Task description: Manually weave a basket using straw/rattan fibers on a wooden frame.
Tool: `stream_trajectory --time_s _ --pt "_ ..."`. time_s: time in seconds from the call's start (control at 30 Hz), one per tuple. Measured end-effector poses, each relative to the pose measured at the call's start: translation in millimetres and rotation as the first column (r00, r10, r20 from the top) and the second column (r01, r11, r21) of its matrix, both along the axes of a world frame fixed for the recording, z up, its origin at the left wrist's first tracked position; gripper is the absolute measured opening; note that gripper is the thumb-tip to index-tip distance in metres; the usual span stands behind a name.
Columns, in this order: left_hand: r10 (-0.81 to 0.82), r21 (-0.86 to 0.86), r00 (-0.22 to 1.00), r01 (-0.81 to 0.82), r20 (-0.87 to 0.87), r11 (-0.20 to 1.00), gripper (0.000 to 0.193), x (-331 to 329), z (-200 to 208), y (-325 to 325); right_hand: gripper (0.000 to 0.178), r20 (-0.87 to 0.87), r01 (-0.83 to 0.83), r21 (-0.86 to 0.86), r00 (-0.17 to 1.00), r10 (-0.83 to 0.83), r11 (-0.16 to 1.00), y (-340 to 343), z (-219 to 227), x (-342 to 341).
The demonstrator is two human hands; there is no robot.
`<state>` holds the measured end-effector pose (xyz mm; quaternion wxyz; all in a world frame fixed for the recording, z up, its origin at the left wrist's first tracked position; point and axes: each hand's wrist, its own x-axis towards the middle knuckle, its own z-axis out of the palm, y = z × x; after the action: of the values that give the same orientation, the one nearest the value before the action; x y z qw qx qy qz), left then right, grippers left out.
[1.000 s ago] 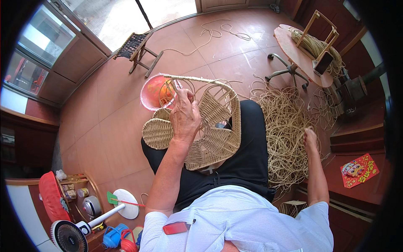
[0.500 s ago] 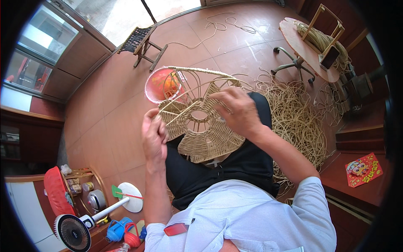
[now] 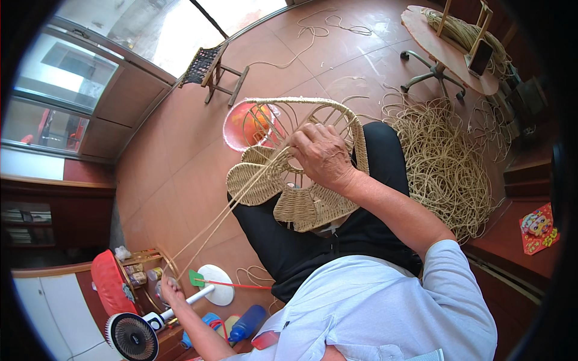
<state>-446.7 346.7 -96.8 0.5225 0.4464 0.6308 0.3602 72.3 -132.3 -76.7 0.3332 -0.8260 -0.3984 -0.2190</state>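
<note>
On my lap rests a partly woven piece (image 3: 295, 207) of tan cord, with petal-shaped panels round a round central hole and a wrapped rim along its far side. Bare ribs show in its far part. My right hand (image 3: 322, 155) lies over the middle with its fingers curled closed, pinching the cord at the weave and hiding part of the hole. From there two strands of tan cord (image 3: 226, 210) run straight down to the lower left. My left hand (image 3: 171, 290) is closed on their far end, stretched well out from the piece beside the fan pole.
A big heap of loose cord (image 3: 445, 162) lies on the floor at my right. Behind the woven piece sits a pink basin (image 3: 238, 129). A folding stool (image 3: 214, 72) and a round-topped wheeled stand (image 3: 415, 30) are farther off. A fan (image 3: 132, 337) stands lower left.
My left hand has gone from beside the woven piece far out to the lower left, drawing the strands out long. The right hand has moved onto the middle. The whole view has shifted somewhat.
</note>
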Motion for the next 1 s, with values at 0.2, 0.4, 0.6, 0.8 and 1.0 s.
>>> stream_trajectory --time_s 0.2,0.4,0.6,0.8,1.0 --pt "0.072 -0.074 0.885 -0.119 -0.459 0.990 0.021 -107.8 -15.8 43.1 0.020 -0.060 0.081 0.115 0.995 -0.075 0.990 -9.0 -0.1 1.7" --pt "-0.280 0.191 0.492 0.707 -0.824 0.681 0.039 34.2 -102.2 -69.9 0.015 -0.086 0.103 0.099 0.992 -0.095 0.990 5.8 4.8 -2.7" --pt "-0.603 0.461 0.495 0.858 -0.626 0.226 0.025 312.1 41.9 -295.0 0.013 -0.148 0.167 0.095 0.977 -0.152 0.981 1.1 9.6 1.6" --pt "-0.737 0.249 0.352 0.935 -0.577 0.251 0.021 323.2 26.4 -327.9 0.014 -0.155 0.182 0.081 0.974 -0.168 0.980 7.2 5.7 -0.4" --pt "-0.233 0.458 0.548 0.818 -0.803 0.347 0.015 235.2 5.0 -205.7 0.018 -0.163 0.224 0.119 0.966 -0.203 0.967 2.5 6.0 2.5"
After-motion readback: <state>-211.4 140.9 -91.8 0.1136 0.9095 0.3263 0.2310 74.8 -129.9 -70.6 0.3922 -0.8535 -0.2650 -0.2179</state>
